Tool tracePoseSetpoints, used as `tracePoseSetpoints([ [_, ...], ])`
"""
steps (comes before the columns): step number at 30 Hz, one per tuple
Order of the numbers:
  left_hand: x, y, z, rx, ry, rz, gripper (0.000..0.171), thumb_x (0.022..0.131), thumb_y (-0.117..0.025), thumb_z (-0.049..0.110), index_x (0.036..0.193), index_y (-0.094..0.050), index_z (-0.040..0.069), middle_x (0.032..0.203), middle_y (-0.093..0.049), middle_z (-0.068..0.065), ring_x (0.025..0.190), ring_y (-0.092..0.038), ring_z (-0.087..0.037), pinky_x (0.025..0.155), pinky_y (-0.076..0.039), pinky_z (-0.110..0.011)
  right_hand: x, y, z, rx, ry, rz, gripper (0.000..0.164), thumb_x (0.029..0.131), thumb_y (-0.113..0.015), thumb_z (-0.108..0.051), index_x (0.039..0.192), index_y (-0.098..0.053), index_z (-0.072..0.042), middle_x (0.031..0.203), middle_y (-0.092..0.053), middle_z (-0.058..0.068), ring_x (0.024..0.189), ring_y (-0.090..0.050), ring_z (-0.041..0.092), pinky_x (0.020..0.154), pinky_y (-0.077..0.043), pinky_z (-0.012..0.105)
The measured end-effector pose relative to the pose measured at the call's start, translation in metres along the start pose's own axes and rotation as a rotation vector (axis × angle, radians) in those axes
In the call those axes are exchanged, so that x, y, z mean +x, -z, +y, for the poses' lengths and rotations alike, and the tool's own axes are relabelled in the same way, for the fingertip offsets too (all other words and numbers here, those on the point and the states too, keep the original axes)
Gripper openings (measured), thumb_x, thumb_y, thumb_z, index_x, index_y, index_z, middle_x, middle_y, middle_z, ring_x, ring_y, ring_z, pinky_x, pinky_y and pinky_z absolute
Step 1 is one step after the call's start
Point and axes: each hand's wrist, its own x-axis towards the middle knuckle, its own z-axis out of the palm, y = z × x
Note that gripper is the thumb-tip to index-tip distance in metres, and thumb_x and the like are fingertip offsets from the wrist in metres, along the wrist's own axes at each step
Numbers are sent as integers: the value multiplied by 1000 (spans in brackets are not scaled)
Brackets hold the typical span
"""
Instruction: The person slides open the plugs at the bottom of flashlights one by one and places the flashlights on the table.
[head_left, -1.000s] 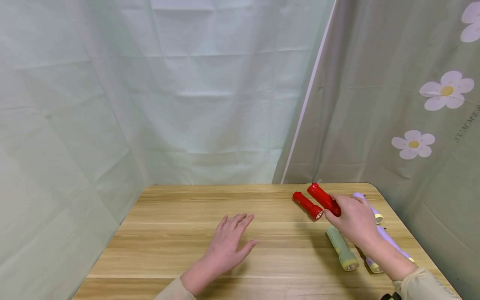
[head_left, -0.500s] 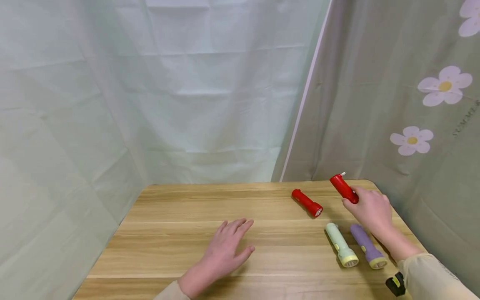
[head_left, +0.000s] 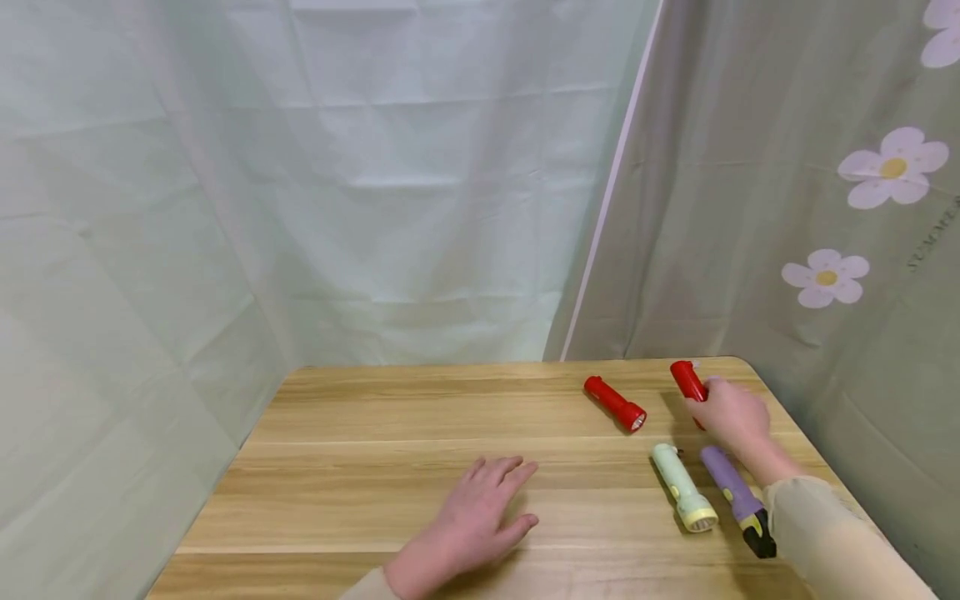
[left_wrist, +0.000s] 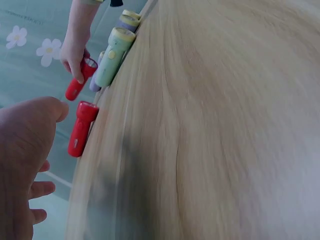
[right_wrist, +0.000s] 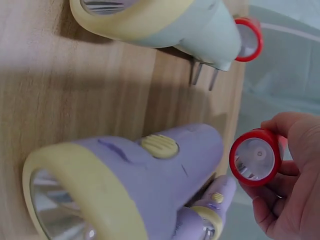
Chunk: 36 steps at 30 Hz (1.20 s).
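My right hand [head_left: 738, 417] grips a red flashlight [head_left: 687, 379] near the table's far right corner. In the right wrist view, the thumb and fingers wrap that red flashlight [right_wrist: 255, 159], its lens facing the camera. Another red flashlight [head_left: 615, 404] lies to its left. Nearer me, a mint-green flashlight [head_left: 681, 485] and a purple flashlight [head_left: 726, 479] lie side by side; the right wrist's black camera overlaps the purple one's head. My left hand [head_left: 476, 521] holds nothing, fingers spread low over the middle front of the table.
More purple flashlights [right_wrist: 219, 195] show beyond the near purple one in the right wrist view; my right arm hides them from the head view. Pale curtains [head_left: 420, 208] hang behind the wooden table [head_left: 360, 467], with flower-printed grey cloth [head_left: 750, 167] on the right.
My right hand has carried the red flashlight rightward from beside the other red one, then lowered it toward the table. The left hand has shifted slightly right and toward me.
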Motion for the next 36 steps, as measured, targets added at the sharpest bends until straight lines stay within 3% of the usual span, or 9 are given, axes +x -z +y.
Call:
tracePoseSetpoints([
  [9,8,-10,10,-44,2,1,66,102,-55,54,157,-40,21,152,-49,-6,137,-48,-25,116,-33,-55,8,-14,4,-40,-78,-78,29,88,-64,-30,87,-52,-4,81,-60,13,69,-57,32,57,-42,45],
  [19,15,-17,18,-93,21,-23,67,102,-52,56,158,-38,22,153,-47,-4,138,-46,-25,117,-31,-53,11,-22,7,-72,-52,-86,23,87,-62,-26,75,-59,-6,79,-61,11,69,-56,31,57,-43,45],
  [36,21,-18,24,-120,36,-55,66,103,-52,55,159,-36,24,155,-46,-2,140,-44,-22,118,-31,-52,12,-22,5,-75,-71,-138,25,91,-62,-26,76,-63,-6,83,-65,13,72,-55,31,60,-43,44],
])
